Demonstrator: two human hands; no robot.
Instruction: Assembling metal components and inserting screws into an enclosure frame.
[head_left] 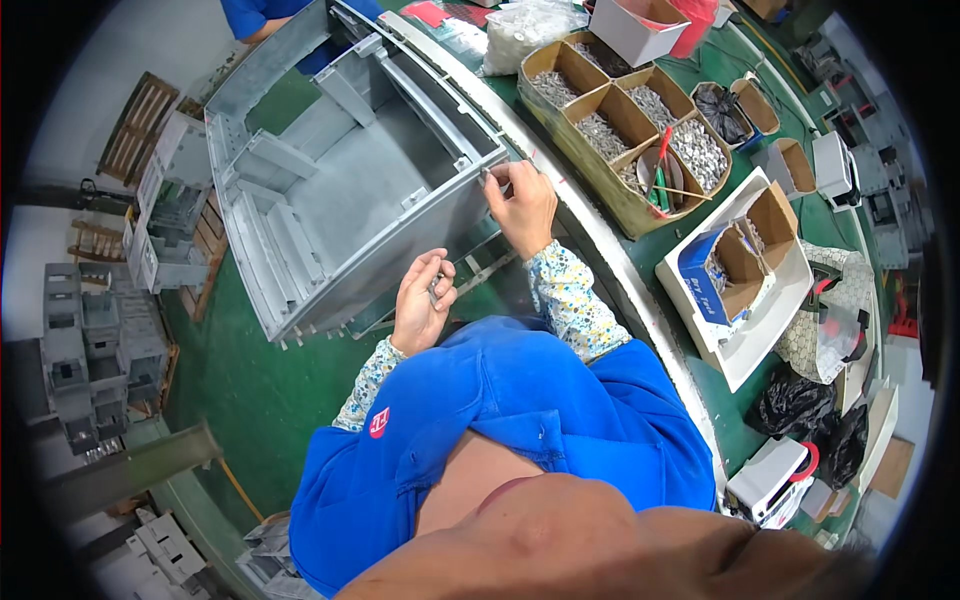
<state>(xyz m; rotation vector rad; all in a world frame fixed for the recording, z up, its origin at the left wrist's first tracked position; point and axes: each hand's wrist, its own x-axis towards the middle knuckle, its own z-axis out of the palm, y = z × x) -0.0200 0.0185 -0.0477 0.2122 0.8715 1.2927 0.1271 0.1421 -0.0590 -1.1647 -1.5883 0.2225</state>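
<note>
A large grey metal housing [370, 170], open at the top with ribs and ledges inside, stands tilted at the upper left. At its right corner is my right hand [522, 207], with thumb and forefinger pinched together against the rim. Whatever is between those fingertips is too small to name. Lower down, my left hand [422, 305] stays just off the housing's near side wall. Its fingers are curled in, and a small greyish bit shows between them that I cannot identify.
Right of the housing, a green table with a pale edge [590, 235] bears a divided cardboard box [610, 195] of small metal parts and red-handled pliers [660, 165]. A white tray [735, 350] holds a blue carton [703, 280]. Another person's blue sleeve [250, 15] shows beyond the housing.
</note>
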